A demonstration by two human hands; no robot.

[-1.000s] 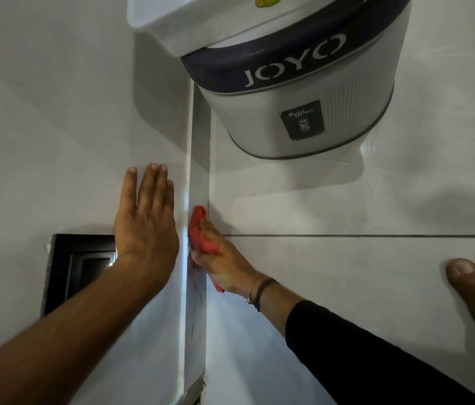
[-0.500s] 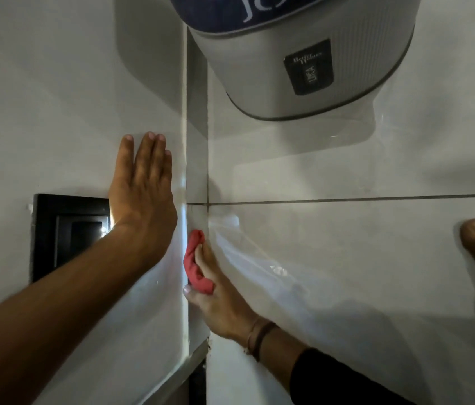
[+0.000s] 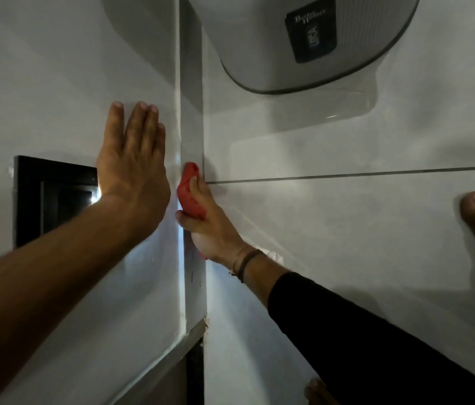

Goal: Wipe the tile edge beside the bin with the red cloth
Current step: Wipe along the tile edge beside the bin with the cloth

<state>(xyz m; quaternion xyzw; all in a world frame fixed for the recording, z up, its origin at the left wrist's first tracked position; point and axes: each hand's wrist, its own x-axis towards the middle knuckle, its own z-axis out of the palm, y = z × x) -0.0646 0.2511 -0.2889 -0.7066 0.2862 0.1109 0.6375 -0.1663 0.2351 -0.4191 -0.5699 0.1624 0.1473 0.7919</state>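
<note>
1. Right hand (image 3: pixel 210 226): at centre frame, fingers curled shut around the red cloth (image 3: pixel 191 191), which is bunching in the palm and pressing against the narrow tile edge (image 3: pixel 192 135).
2. Left hand (image 3: pixel 132 159): left of centre, lying flat with fingers straight and together, holding nothing, bracing on the pale wall panel (image 3: pixel 55 83) just beside the edge.
3. Bin (image 3: pixel 303 45): grey, filling the upper right of the frame, its base sitting close to the top of the strip.
4. Black frame (image 3: pixel 43 197): at the left, partly behind the left wrist.
5. Step in hand: wiping, seemingly mid-stroke, level with the dark grout line (image 3: pixel 347 174).
6. Next move, as a judgement: it is calling for steady pressure along the strip, covering the stretch towards the bin without bumping it.
</note>
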